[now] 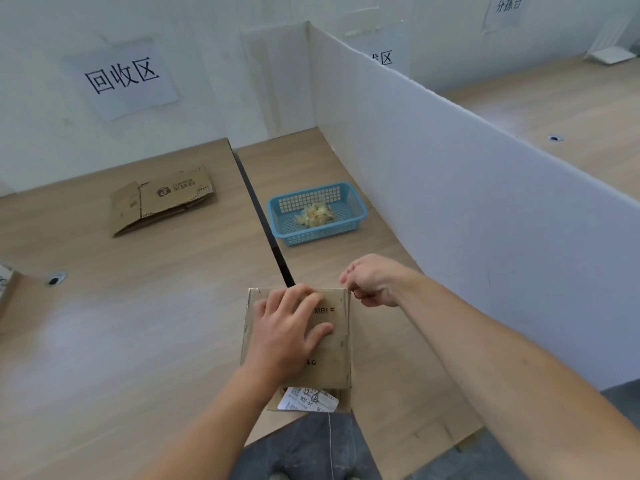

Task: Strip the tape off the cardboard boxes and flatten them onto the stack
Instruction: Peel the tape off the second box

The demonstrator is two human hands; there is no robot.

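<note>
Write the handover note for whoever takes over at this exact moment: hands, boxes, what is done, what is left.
Left hand: flat, fingers pressing down on top of the box at the near edge of the table.
Right hand: fingers curled in a pinch at the box's far right corner; whether tape is between them is too fine to see.
Done: one flattened box lies far left on the table; crumpled tape scraps sit in the blue basket.
Left: finish stripping this box, flatten it, lay it on the flattened one.
</note>
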